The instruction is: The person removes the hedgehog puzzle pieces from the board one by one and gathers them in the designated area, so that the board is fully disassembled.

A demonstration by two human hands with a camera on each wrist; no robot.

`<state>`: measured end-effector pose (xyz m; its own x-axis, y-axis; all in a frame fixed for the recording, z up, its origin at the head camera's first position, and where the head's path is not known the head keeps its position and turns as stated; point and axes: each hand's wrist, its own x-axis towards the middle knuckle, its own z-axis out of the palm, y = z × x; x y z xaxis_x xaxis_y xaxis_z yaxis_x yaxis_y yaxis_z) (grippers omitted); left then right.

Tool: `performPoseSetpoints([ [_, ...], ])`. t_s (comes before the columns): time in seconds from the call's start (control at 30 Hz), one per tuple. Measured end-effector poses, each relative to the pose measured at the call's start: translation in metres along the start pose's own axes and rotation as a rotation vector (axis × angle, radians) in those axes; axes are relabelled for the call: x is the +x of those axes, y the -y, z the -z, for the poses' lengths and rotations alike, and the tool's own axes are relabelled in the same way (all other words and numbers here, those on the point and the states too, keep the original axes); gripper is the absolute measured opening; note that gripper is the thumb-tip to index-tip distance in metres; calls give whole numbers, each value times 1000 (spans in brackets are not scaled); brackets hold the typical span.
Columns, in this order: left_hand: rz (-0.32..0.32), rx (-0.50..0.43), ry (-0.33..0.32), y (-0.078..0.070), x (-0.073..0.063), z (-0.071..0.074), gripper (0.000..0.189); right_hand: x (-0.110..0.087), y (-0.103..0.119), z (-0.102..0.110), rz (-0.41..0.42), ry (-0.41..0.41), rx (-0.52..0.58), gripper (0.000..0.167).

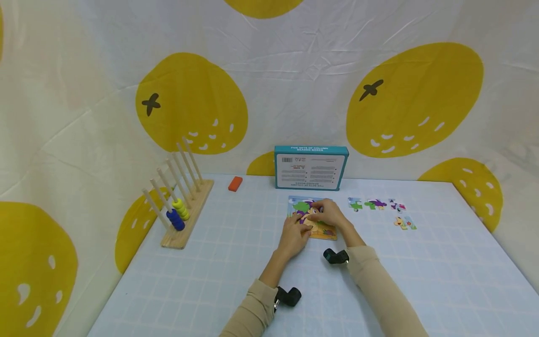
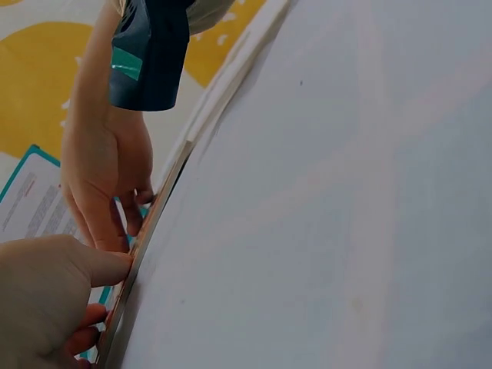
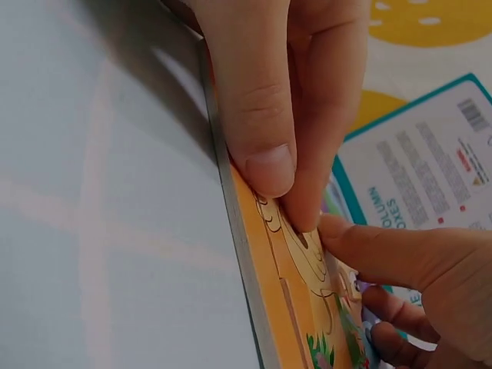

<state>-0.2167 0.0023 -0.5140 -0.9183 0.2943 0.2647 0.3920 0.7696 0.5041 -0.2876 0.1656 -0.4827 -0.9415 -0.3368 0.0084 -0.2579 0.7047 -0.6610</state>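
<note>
A colourful jigsaw puzzle [image 1: 325, 232] lies flat on its board, showing purple, green and orange artwork. My left hand [image 1: 293, 235] rests on its left and lower part; in the right wrist view the left thumb [image 3: 269, 171] and a fingertip press on the orange area. From the right, my right hand [image 1: 330, 214] bends over the upper middle, thumb and fingers pinching at a puzzle piece there, mostly hidden by the fingers. The right thumb [image 3: 338, 229] comes close to the left fingertip. In the left wrist view the board shows nearly edge-on under both hands.
Loose puzzle pieces [image 1: 375, 204] and another small group [image 1: 405, 223] lie to the right. A teal-edged box [image 1: 309, 171] stands behind the puzzle. On the left are a wooden peg rack [image 1: 193, 206] with blue and yellow beads and an orange block [image 1: 235, 184].
</note>
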Motion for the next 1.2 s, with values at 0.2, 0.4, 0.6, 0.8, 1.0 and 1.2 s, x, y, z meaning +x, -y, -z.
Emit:
performPoseSetpoints([
  [0.2,12,-14,-7,0,0,1,19,3,1,3,-39,37,7,48],
  [0.4,35,-23,-30,-1,0,3,19,7,2,5,-67,84,24,47],
  [0.6,49,-49,-53,-2,-1,3,21,9,4,6,-63,118,31,50],
  [0.8,67,-64,-53,-4,-4,2,24,9,5,6,-89,138,21,50],
  [1.0,91,-40,-60,-5,-6,-1,24,10,6,6,-122,143,32,48],
  [1.2,118,-28,-56,-6,-6,-1,23,10,7,5,-134,129,38,46],
])
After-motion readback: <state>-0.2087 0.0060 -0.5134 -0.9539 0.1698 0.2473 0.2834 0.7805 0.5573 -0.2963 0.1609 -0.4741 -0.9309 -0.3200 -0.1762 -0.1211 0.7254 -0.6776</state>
